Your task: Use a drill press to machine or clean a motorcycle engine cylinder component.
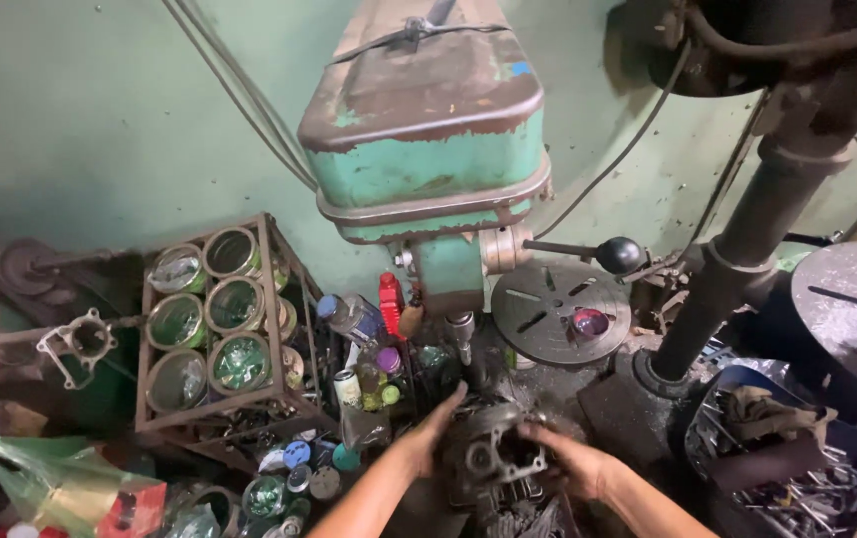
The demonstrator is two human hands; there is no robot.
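Note:
A grey metal engine part [496, 456] with round openings and fins rests below the chuck [462, 331] of a worn green drill press [428, 149]. My left hand [427, 436] grips its left side, fingers reaching up along it. My right hand [570, 460] holds its right side. Both forearms come in from the bottom edge.
A metal rack [211, 319] of cans lying on their sides stands at left, with spray cans and bottles [361, 329] beside it. A round slotted drill table [560, 311] and black-knobbed lever [620, 255] sit right of the chuck. A dark column [737, 269] and scrap bin [787, 448] stand at right.

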